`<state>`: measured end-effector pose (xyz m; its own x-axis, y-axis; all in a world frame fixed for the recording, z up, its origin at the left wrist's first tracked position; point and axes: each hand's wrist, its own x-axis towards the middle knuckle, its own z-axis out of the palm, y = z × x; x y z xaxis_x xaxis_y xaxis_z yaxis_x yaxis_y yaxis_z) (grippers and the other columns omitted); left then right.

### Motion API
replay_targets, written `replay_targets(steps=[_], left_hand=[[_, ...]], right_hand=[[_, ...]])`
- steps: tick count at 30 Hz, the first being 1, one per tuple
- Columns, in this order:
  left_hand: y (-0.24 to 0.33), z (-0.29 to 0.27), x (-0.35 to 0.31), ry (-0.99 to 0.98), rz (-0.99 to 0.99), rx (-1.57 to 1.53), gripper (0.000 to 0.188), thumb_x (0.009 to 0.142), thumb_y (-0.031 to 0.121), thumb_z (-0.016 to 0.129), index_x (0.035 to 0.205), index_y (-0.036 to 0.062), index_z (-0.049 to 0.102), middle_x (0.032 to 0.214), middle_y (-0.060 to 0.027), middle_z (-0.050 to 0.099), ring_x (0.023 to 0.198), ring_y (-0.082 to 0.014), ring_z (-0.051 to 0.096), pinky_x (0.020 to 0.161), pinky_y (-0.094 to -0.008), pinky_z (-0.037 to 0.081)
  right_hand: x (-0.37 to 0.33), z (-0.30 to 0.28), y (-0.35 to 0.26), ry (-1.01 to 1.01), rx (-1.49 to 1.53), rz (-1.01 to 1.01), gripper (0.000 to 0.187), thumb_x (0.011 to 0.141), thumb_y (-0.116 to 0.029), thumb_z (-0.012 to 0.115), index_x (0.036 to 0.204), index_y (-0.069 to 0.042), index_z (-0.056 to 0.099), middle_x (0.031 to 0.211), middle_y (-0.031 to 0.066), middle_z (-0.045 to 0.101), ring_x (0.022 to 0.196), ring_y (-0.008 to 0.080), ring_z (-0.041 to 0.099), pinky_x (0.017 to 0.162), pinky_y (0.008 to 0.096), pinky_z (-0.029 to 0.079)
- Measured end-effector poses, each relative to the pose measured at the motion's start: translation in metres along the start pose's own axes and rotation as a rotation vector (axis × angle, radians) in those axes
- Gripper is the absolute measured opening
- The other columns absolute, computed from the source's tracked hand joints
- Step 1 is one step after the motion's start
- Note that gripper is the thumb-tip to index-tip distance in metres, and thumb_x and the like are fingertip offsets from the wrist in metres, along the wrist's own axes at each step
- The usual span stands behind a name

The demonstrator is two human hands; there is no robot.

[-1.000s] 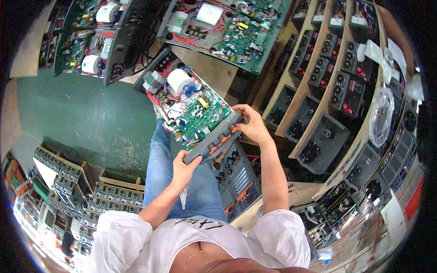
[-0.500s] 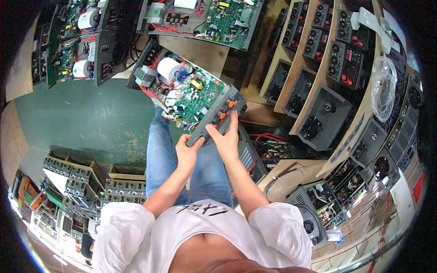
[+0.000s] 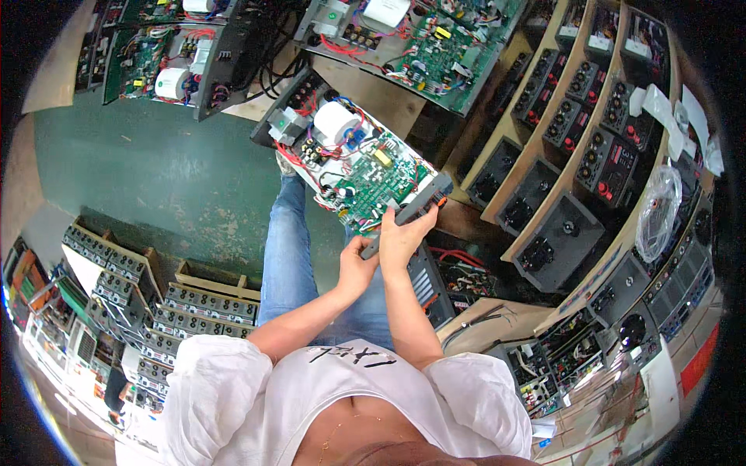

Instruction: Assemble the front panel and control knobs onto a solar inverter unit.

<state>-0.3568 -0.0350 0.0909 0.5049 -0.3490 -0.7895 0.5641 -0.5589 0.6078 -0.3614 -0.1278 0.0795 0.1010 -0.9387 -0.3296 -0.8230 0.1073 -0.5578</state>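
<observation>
In front of me is an uncovered electronic unit [image 3: 373, 180] with a green circuit board, a white cylindrical part and red wires at its far end. Its dark front panel [image 3: 416, 213], with orange knobs partly showing, faces the lower right. My left hand [image 3: 359, 268] grips the panel's near lower corner, fingers curled around it. Beside it, my right hand [image 3: 406, 239] holds the panel's middle, its thumb over the top edge near the board and its fingers against the knob side. The unit's underside and what supports its far end are hidden.
Another uncovered unit [image 3: 420, 50] lies beyond mine, and similar ones [image 3: 159, 74] stand at far left. On the right, wooden shelves hold dark panels [image 3: 559, 241] and a clear plastic bag [image 3: 658, 213]. Stacked panels [image 3: 206, 314] sit at lower left. The green floor [image 3: 155, 179] is worn.
The view has shifted, so the surroundings sit further right. The unit's front panel has tipped so its knobs show less, and my right thumb has moved over its top edge.
</observation>
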Motion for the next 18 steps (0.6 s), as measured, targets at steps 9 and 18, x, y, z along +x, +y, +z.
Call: replay_targets(steps=[9, 18], left_hand=[[0.026, -0.088, 0.094, -0.133, 0.348, 0.199, 0.027, 0.068, 0.017, 0.068, 0.092, 0.0048, 0.062, 0.103, -0.0102, 0.06, 0.096, -0.0202, 0.056, 0.085, -0.032, 0.042], [0.016, -0.175, 0.308, -0.084, 0.126, 0.712, 0.057, 0.072, 0.039, 0.06, 0.11, -0.0019, 0.048, 0.107, -0.0242, 0.054, 0.101, -0.0361, 0.051, 0.084, -0.0403, 0.041]], right_hand=[[0.007, -0.004, 0.015, 0.091, -0.039, 0.022, 0.064, 0.064, 0.001, 0.053, 0.123, 0.007, 0.027, 0.116, 0.0214, 0.039, 0.105, 0.0303, 0.042, 0.092, 0.0342, 0.032], [-0.022, 0.006, 0.017, 0.047, 0.056, 0.124, 0.063, 0.068, 0.0, 0.052, 0.126, 0.002, 0.027, 0.119, 0.0202, 0.039, 0.106, 0.0304, 0.045, 0.09, 0.0353, 0.036]])
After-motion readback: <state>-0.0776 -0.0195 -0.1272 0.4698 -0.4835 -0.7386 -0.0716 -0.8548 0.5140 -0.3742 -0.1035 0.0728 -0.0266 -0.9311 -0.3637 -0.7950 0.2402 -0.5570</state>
